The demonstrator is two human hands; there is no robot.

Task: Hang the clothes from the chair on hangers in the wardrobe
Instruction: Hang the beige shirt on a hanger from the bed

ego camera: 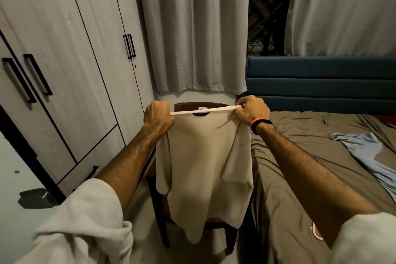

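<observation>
A cream T-shirt (203,167) hangs stretched between my two hands in front of a dark wooden chair (216,226). My left hand (157,117) grips its left shoulder and my right hand (251,110) grips its right shoulder, pulling the neckline taut. The shirt hides most of the chair; only the backrest top, part of the seat and the legs show. The pale wardrobe (64,70) with black handles stands shut along the left. No hanger is visible.
A bed (310,167) with an olive-brown sheet fills the right side, with a light blue garment (368,152) lying on it. A blue padded headboard (321,83) and grey curtains (197,28) stand behind. An open white door edge (12,178) is at the near left.
</observation>
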